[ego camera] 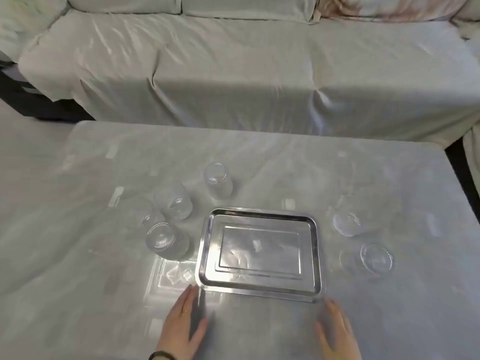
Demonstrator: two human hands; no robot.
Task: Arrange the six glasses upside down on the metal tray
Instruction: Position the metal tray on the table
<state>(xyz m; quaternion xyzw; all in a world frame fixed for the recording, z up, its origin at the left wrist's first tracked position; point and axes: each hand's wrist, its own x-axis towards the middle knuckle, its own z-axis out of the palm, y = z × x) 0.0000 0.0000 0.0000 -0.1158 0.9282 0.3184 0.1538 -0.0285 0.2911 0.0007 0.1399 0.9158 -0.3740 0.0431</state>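
Observation:
A shiny rectangular metal tray (205, 255) lies on the table with nothing on it. Left of it stand clear glasses: one (167, 241) close to its left rim, one (174, 202) behind that, a faint one (145, 214) further left, and one (217, 180) beyond the tray's far left corner. Two more glasses (346, 224) (376, 258) sit to the right of the tray. My left hand (185, 320) rests flat near the tray's front left corner. My right hand (337, 331) lies flat near its front right corner. Both hold nothing.
The table (78, 255) is draped in a pale grey cloth with tape marks. A sofa (233, 61) under a light sheet runs along behind it. A dark gap shows at the table's right edge (462, 172).

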